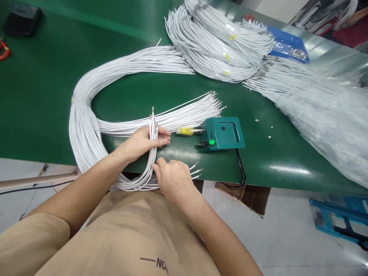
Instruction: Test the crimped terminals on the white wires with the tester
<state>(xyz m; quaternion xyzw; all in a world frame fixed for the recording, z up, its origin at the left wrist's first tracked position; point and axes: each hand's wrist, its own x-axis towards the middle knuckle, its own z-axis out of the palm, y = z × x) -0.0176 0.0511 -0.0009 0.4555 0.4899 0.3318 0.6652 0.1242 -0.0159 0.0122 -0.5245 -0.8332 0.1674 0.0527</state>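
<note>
My left hand (140, 142) is closed round a small bunch of white wires (153, 128), whose metal-tipped ends point up past the fingers. Just below it, my right hand (175, 177) has its fingers curled around white wires; several tipped ends (197, 171) stick out on its right side. The held wires bend in a loop at the table's front edge, close to my body. Behind my hands a large bundle of white wires (83, 103) curves in a C shape. To the right of my left hand stands a green device (222, 132) with a yellow-tipped rod (185, 131).
Coiled white wire bundles (212, 42) lie at the back, beside a blue tray (290, 44) of small metal parts. Plastic-covered wires (313, 96) spread over the right of the green table (43, 88). A black cord (240, 165) hangs over the edge above a cardboard box (254, 200).
</note>
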